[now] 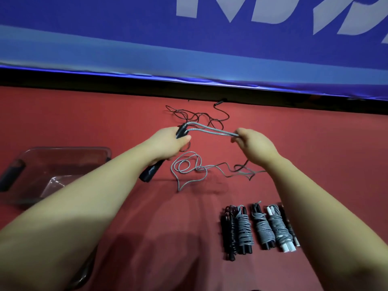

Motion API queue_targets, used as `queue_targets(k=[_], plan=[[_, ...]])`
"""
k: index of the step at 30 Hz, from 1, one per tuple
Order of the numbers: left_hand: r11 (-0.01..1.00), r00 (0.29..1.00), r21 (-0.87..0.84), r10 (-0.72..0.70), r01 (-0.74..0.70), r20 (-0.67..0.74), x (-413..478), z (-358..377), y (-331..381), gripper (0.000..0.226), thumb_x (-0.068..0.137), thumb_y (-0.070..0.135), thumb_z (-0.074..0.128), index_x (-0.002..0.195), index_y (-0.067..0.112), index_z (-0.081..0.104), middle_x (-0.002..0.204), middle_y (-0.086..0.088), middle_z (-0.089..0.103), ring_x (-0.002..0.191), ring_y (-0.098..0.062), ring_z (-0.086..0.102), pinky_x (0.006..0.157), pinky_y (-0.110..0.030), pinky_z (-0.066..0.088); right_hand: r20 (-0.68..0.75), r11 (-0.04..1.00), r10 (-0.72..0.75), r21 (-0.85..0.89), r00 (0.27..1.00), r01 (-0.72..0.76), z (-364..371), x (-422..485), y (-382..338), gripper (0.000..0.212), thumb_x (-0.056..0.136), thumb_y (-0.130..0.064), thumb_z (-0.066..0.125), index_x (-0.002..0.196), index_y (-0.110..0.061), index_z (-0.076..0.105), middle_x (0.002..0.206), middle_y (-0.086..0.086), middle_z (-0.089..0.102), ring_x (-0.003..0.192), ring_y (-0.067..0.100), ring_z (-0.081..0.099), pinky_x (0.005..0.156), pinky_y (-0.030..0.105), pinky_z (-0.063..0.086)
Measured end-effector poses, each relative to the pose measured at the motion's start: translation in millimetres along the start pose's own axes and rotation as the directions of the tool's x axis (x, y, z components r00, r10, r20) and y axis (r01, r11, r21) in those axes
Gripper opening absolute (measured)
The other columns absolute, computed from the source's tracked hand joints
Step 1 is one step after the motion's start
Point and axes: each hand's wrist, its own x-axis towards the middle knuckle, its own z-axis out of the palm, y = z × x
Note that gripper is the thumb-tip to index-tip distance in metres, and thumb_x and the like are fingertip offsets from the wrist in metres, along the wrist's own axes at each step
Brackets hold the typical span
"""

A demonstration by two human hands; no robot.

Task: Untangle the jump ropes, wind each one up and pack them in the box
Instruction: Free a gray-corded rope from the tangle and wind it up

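Several wound ropes were laid side by side on the near right of the red bench, their handles pointing toward and away from the person; one more was partly hidden by the right forearm. None of them could be seen inside the clear box, which was set at the left edge of the bench, so packing was judged not yet begun.

Two ropes were left unwound. A thin black rope was spread in a loose tangle at the far side of the bench. A grey rope was being worked: its slack was strewn in loops on the bench between the forearms. Its two black handles were clamped together in the left hand. The doubled strand was pinched in the closed fingers of the right hand, which was held well apart from the left.

The long axis of the handles was tilted, the butt ends toward the person and the left, the rope ends away and to the right. From there the doubled strand was drawn nearly straight across to the right hand, raised above the bench. Winding of this rope was judged barely started.
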Motion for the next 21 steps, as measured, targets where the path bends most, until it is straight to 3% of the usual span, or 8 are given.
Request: queue_targets(k=[4, 7, 11, 13, 15, 17, 19, 21], plan=[[1.0, 0.98, 0.02, 0.006, -0.002, -0.198, 7, -20, 3, 0.013, 0.1, 0.029, 0.041, 0.096, 0.018, 0.046, 0.069, -0.003, 0.05, 0.052, -0.017, 0.052, 0.061, -0.033, 0.048, -0.126, 0.974, 0.209, -0.067, 0.97, -0.218, -15, 7, 23, 0.022, 0.093, -0.019, 0.045, 0.105, -0.014, 0.063, 0.105, 0.016, 0.063, 0.098, 0.036, 0.057, 0.073, 0.037, 0.043], [0.999, 0.944, -0.04, 0.007, -0.022, -0.33, 12, -42, -4, 0.017, 0.1, 0.031, 0.043, 0.088, 0.02, 0.047, 0.068, -0.003, 0.048, 0.048, -0.016, 0.041, 0.049, -0.025, 0.039, -0.136, 0.935, 0.311, -0.133, 0.94, -0.329, -13, -7, 52, 0.021, 0.094, -0.019, 0.045, 0.103, -0.009, 0.061, 0.108, 0.019, 0.058, 0.099, 0.038, 0.056, 0.075, 0.038, 0.043], [0.906, 0.958, -0.422, -0.148, 0.032, -0.245, 12, -35, -2, 0.025, 0.102, 0.029, 0.041, 0.079, 0.019, 0.044, 0.063, -0.001, 0.038, 0.037, -0.007, 0.033, 0.035, -0.016, 0.028, 0.021, 0.889, 0.417, 0.197, 0.909, -0.412, 18, -21, 48, 0.018, 0.096, -0.021, 0.049, 0.088, -0.007, 0.056, 0.101, 0.022, 0.059, 0.089, 0.033, 0.055, 0.072, 0.033, 0.037], [0.867, 0.977, -0.497, -0.133, 0.033, -0.167, 13, -20, 4, 0.024, 0.101, 0.028, 0.042, 0.084, 0.016, 0.052, 0.064, -0.001, 0.041, 0.034, -0.003, 0.032, 0.036, -0.015, 0.027, 0.059, 0.815, 0.398, 0.437, 0.916, -0.382, 27, -16, 31, 0.024, 0.098, -0.019, 0.044, 0.075, -0.014, 0.044, 0.087, 0.019, 0.061, 0.078, 0.026, 0.053, 0.069, 0.031, 0.036], [0.774, 0.975, -0.633, -0.121, -0.027, -0.189, 14, -13, 17, 0.02, 0.101, 0.029, 0.043, 0.089, 0.018, 0.056, 0.079, -0.002, 0.053, 0.039, -0.004, 0.037, 0.037, -0.014, 0.028, 0.103, 0.737, 0.318, 0.598, 0.942, -0.314, 27, -10, 11, 0.027, 0.1, -0.016, 0.039, 0.073, -0.018, 0.038, 0.071, 0.008, 0.053, 0.067, 0.023, 0.051, 0.066, 0.032, 0.04], [0.578, 0.96, -0.805, -0.129, -0.131, -0.249, 16, -22, 28, 0.019, 0.101, 0.031, 0.041, 0.09, 0.02, 0.053, 0.095, -0.004, 0.062, 0.042, -0.005, 0.041, 0.038, -0.014, 0.029, 0.162, 0.819, 0.162, 0.529, 0.973, -0.224, 26, -9, 2, 0.018, 0.099, -0.015, 0.039, 0.082, -0.016, 0.046, 0.066, 0.001, 0.047, 0.059, 0.019, 0.046, 0.06, 0.029, 0.04], [0.371, 0.953, -0.904, -0.125, -0.212, -0.275, 17, -37, 30, 0.019, 0.102, 0.031, 0.039, 0.09, 0.018, 0.046, 0.1, -0.008, 0.068, 0.039, -0.003, 0.039, 0.036, -0.015, 0.029, 0.195, 0.931, 0.11, 0.324, 0.975, -0.17, 32, -11, 13, 0.016, 0.099, -0.02, 0.043, 0.095, -0.011, 0.055, 0.076, 0.006, 0.056, 0.069, 0.024, 0.051, 0.065, 0.03, 0.038], [0.396, 0.95, -0.891, -0.117, -0.224, -0.29, 13, -43, 23, 0.018, 0.102, 0.029, 0.038, 0.088, 0.018, 0.041, 0.099, -0.01, 0.071, 0.037, -0.003, 0.036, 0.036, -0.015, 0.028, 0.17, 0.963, 0.172, 0.18, 0.97, -0.202, 40, -15, 32, 0.022, 0.099, -0.024, 0.042, 0.1, -0.009, 0.058, 0.092, 0.015, 0.063, 0.087, 0.031, 0.058, 0.073, 0.034, 0.041]])
